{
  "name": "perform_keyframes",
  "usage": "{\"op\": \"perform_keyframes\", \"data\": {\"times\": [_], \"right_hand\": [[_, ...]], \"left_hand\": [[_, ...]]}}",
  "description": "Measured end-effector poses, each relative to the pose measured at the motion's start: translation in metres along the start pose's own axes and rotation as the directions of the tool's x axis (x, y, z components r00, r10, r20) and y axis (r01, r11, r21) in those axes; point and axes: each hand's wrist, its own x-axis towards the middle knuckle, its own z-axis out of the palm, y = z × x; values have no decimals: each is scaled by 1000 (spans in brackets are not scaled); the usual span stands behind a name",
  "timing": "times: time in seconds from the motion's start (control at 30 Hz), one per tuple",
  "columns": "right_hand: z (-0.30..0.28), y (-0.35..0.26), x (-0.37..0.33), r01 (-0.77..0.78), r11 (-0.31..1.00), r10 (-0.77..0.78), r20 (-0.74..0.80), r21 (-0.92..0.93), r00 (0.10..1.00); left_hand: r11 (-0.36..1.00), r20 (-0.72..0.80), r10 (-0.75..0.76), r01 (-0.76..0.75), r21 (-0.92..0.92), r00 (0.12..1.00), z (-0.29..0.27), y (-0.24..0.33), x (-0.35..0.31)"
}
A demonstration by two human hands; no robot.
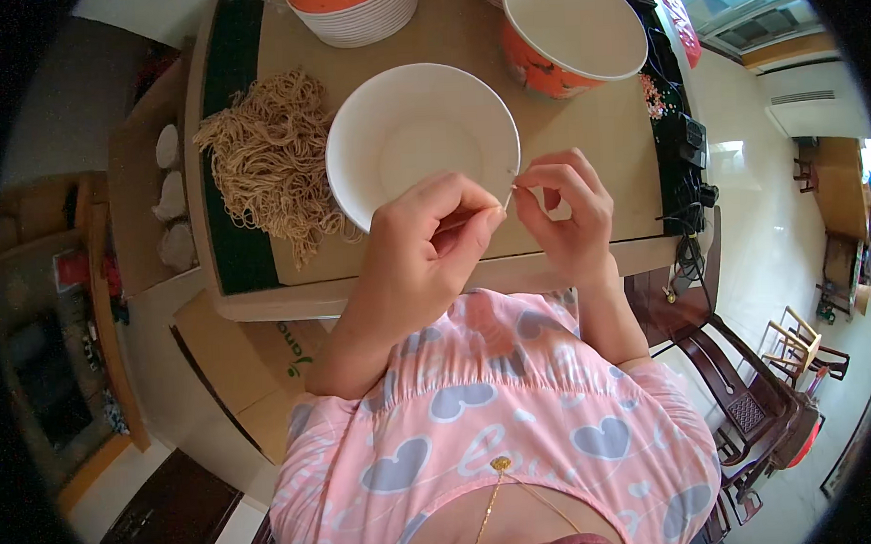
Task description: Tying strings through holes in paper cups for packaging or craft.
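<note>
Over the near edge of a wide white bowl (401, 110), my two hands are close together. My left hand (430, 239) pinches one end of a thin pale string (509, 197) between thumb and forefinger. The string's other end is in a pinch of my right hand (570, 210), a short way to the right. Only a small length of it shows between the fingertips. Left of the bowl lies a loose heap of tan strings (269, 163), a few strands trailing toward the bowl's rim.
An orange-patterned paper tub (571, 27) stands at the back right, and a stack of white-rimmed bowls (359, 18) at the back left. Small pink bits (654, 96), black boxes and cables (689, 254) line the table's right edge. A cardboard box (149, 186) stands beyond the left edge.
</note>
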Motion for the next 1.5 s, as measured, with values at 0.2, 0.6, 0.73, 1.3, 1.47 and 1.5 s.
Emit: {"op": "perform_keyframes", "data": {"times": [0.2,0.6,0.73,1.3,1.47,1.5], "right_hand": [[1,14,-5,-47,999,47,-17,10,999],[8,24,-12,-153,986,155,-31,67,987],[6,20,-15,-163,982,166,-21,96,986],[17,5,6,-221,973,216,73,67,974],[6,5,31,-348,928,360,75,-135,930],[4,4,40,-344,929,356,78,-133,931]], "left_hand": [[998,28,54,-54,-19,998,-3,9,-2],[956,66,-68,84,-281,995,2,1,1],[951,52,-33,47,-304,998,0,-4,6],[877,92,10,35,-480,996,3,-16,15],[894,133,-19,77,-441,991,-14,0,-2],[914,121,-7,56,-403,993,-19,-1,-6]]}}
